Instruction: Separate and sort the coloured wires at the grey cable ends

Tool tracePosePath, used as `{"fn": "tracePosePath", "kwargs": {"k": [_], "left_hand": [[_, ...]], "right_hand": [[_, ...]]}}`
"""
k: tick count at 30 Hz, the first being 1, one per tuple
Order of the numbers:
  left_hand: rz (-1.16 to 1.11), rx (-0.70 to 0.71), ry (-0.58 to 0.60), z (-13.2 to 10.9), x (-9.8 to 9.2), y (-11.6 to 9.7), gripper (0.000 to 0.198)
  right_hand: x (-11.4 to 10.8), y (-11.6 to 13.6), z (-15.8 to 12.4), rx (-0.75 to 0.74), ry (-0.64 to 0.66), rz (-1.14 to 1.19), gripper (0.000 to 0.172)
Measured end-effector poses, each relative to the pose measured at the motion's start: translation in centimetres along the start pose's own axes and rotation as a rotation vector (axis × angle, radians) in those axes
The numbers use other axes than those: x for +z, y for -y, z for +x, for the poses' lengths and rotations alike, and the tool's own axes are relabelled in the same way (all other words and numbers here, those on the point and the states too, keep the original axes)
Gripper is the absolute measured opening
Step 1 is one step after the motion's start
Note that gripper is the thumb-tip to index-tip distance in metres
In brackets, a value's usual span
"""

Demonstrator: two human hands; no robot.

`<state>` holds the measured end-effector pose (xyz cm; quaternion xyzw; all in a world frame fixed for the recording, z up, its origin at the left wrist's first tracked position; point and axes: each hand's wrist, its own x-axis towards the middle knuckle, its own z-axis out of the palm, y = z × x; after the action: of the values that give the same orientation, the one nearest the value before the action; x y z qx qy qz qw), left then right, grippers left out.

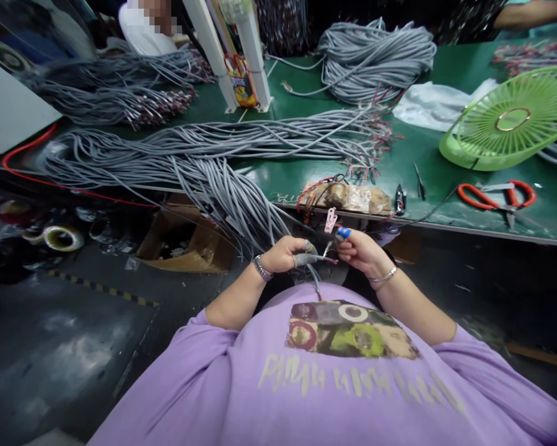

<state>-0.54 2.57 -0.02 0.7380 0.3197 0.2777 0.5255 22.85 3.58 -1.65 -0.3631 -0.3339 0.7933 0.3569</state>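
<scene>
A bright green fan (515, 119) sits tilted at the right of the green bench (550, 214), with crumpled white plastic (429, 104) just beside it. Nearer the front edge lie red-handled scissors (510, 209), their handles spread. Farther back, a white stand (259, 68) rises beside a yellow-and-dark packet (243, 88). Below the bench are an open cardboard box (204, 241), a yellowish roll (50, 238) and black-and-yellow floor tape (102, 287).

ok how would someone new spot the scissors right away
On the green table, find the green fan at right. The scissors lie in front of it, near the edge; red looped handles set them apart from the dark tools leftward.
</scene>
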Motion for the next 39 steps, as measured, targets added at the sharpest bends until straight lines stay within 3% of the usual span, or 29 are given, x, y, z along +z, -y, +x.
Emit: {"fn": "tracePosePath", "kwargs": {"k": [6,10,13,17,19,25,30,39], "left_hand": [[-0.052,0.013,-0.209,0.2,0.2,0.3,0.036],[-0.117,0.021,-0.333,1.5,0.3,0.2,0.037],[-0.132,0.026,-0.374,2.4,0.2,0.3,0.039],[-0.152,0.007,-0.378,3.0,0.3,0.8,0.041],[-0.163,-0.002,-0.368,3.2,0.3,1.1,0.042],[-0.187,-0.002,-0.317,3.4,0.4,1.5,0.042],[-0.19,-0.018,-0.294,3.5,0.4,1.7,0.046],[-0.09,-0.016,-0.221,3.7,0.7,1.9,0.047]], "right_hand": [[-1.4,-0.3,0.2,-0.007,-0.072,0.036,0.044],[-0.3,0.1,1.4,0.004,-0.035,-0.027,0.054],[0.7,0.6,2.3,-0.096,-0.032,-0.109,0.052],[1.3,0.3,2.9,-0.339,-0.252,-0.177,0.054],[1.5,0.0,3.2,-0.374,-0.312,-0.157,0.058],[2.5,0.5,3.9,-0.16,-0.19,0.046,0.062],[3.2,0.7,4.3,-0.194,-0.277,0.184,0.056],[3.2,0.3,4.5,-0.19,-0.289,0.251,0.05]]}}
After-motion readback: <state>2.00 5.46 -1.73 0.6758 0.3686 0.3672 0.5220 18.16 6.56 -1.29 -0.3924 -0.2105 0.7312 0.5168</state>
